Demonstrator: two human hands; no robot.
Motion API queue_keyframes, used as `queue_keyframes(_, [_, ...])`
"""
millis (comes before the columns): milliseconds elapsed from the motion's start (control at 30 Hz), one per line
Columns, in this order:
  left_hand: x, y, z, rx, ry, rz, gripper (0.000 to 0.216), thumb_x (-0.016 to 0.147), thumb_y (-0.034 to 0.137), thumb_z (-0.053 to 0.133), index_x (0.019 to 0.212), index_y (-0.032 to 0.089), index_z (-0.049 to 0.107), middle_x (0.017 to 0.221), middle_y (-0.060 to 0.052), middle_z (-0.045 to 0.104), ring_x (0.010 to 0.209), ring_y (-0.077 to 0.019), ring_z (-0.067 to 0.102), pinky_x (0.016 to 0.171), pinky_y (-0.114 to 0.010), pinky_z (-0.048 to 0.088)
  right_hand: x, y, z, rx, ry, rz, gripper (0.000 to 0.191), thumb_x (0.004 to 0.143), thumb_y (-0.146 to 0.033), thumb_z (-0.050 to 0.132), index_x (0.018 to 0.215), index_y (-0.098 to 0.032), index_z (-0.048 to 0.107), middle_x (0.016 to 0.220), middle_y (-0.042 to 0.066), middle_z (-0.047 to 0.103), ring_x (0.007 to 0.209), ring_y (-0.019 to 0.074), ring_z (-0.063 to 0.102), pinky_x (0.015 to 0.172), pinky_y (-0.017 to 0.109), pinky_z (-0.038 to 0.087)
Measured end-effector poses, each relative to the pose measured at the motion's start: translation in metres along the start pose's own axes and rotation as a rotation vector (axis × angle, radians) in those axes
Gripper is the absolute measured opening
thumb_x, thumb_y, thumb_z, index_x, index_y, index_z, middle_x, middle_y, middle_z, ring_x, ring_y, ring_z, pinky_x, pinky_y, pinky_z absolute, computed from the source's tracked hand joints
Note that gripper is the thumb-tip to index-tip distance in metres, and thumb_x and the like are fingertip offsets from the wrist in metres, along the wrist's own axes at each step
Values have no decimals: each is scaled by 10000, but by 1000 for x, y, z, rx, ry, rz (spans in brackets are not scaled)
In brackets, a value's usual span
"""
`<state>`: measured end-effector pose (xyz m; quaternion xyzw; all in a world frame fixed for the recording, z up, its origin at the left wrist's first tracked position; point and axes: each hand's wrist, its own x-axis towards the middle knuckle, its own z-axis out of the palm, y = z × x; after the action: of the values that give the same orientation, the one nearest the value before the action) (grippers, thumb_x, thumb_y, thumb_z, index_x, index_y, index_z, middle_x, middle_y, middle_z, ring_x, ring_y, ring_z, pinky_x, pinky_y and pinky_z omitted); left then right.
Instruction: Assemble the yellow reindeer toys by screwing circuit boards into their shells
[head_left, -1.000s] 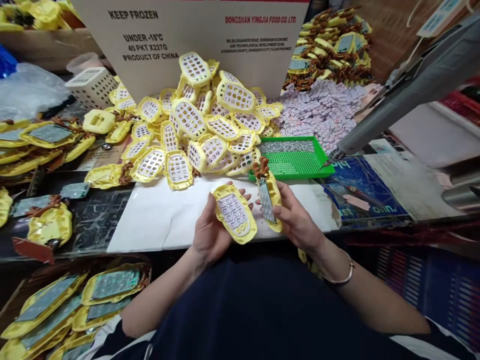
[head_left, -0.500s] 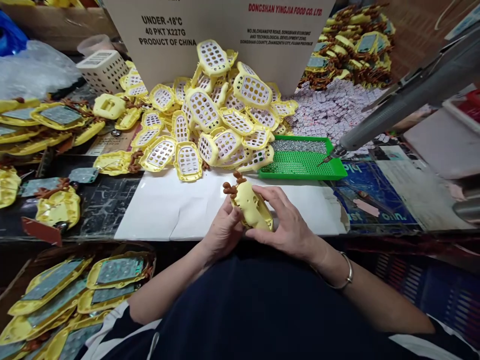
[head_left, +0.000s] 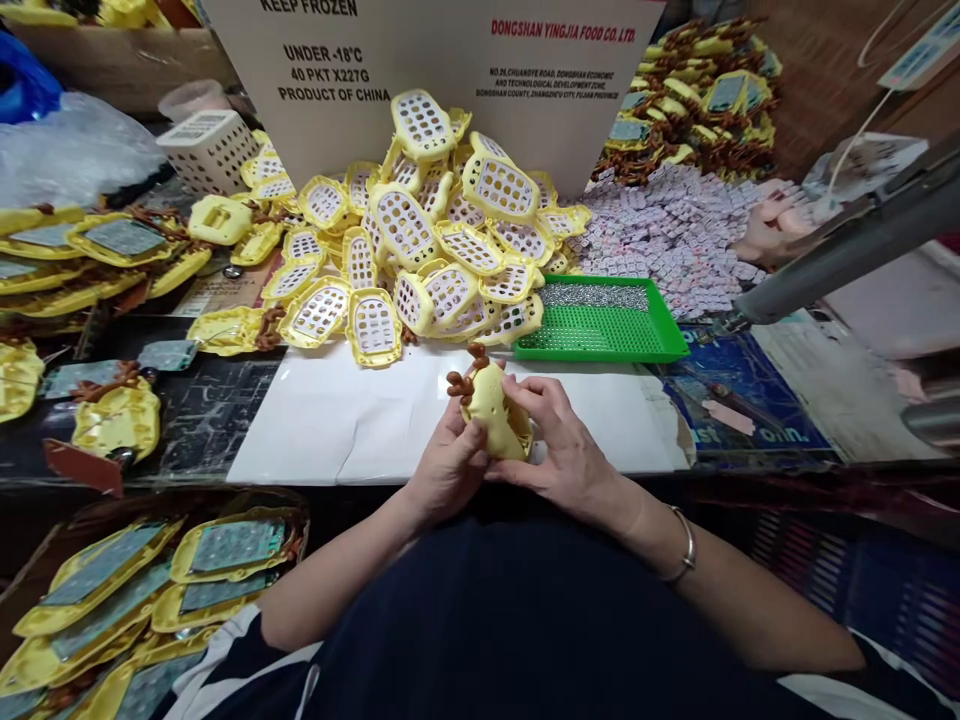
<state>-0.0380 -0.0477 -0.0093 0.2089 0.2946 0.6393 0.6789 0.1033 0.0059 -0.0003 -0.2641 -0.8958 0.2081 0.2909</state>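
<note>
A pale yellow plastic toy shell with brown antlers (head_left: 491, 412) is held up in front of my body, over the near edge of the white sheet. My left hand (head_left: 452, 455) is closed on its left side, thumb on the front. My right hand (head_left: 559, 440) grips the other side, fingertips along the upper edge and thumb near the bottom. Past the hands lies a heap of yellow shell halves with white perforated key panels (head_left: 409, 225). A green tray (head_left: 600, 347), holding many small metal screws (head_left: 592, 293), stands to the right of the heap.
An electric screwdriver (head_left: 847, 240) slants in from the right. Another person's hand (head_left: 780, 222) is at a pile of small white printed pieces (head_left: 667, 235). A printed carton (head_left: 442, 60) stands behind. Shells with circuit boards (head_left: 124, 235) are stacked left; more fill a box (head_left: 112, 580) below.
The shell has turned slightly in my hands, and my right fingers have shifted on it. The screwdriver has swung right, off the green tray. Another person's hand has appeared at the right-hand pile.
</note>
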Motion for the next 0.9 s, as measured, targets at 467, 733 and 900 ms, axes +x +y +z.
queue_keyframes(467, [-12, -4, -7, 345, 87, 182, 330, 801, 373, 704, 1066, 199, 616, 1010, -44, 708, 949, -204, 670, 858, -323, 533, 10, 1, -10, 173, 143, 95, 342, 931, -474, 482, 1040, -167, 584, 973, 90, 616, 857, 166, 581, 802, 330, 523])
queue_keyframes(733, [-17, -1, -7, 693, -8, 258, 291, 844, 359, 627, 1073, 190, 568, 1060, -79, 668, 998, -215, 652, 902, -331, 512, 10, 2, -9, 522, 131, 219, 251, 875, -378, 614, 728, -178, 582, 746, 6, 584, 740, 125, 573, 718, 273, 490])
queue_keyframes(900, [-13, 1, -8, 828, 36, 319, 240, 801, 325, 651, 982, 187, 575, 959, -44, 677, 878, -177, 656, 783, -275, 530, 6, 7, -13, 582, 172, 228, 200, 847, -384, 661, 826, -185, 659, 842, 23, 661, 834, 129, 623, 811, 280, 512])
